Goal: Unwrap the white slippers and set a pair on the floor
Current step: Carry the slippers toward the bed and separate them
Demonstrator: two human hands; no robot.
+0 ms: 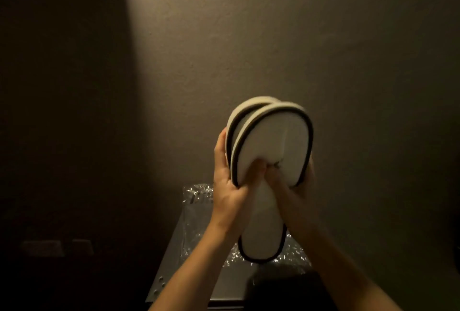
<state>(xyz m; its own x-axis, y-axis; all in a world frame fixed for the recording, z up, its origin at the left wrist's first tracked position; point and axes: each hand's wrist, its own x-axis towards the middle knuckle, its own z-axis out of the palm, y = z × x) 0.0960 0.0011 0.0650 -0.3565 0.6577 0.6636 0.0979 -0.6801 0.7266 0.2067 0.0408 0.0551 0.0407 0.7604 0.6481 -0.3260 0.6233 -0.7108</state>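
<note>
Two white slippers (272, 136) with black edging are held up together in front of a beige wall, stacked and slightly fanned at the top. My left hand (230, 181) grips their left edge, thumb pressed on the front slipper. On the right, my right hand (290, 183) grips the front slipper, its thumb in the middle and its fingers behind. The heel end (258, 243) of one slipper hangs down between my wrists. A crumpled clear plastic wrapper (196, 201) lies below on a pale surface.
The wrapper rests on a light grey shelf or cabinet top (171, 271) with small holes along its left edge. The left side of the scene is a dark panel (62, 111) in deep shadow. A dark object (283, 288) sits at the bottom.
</note>
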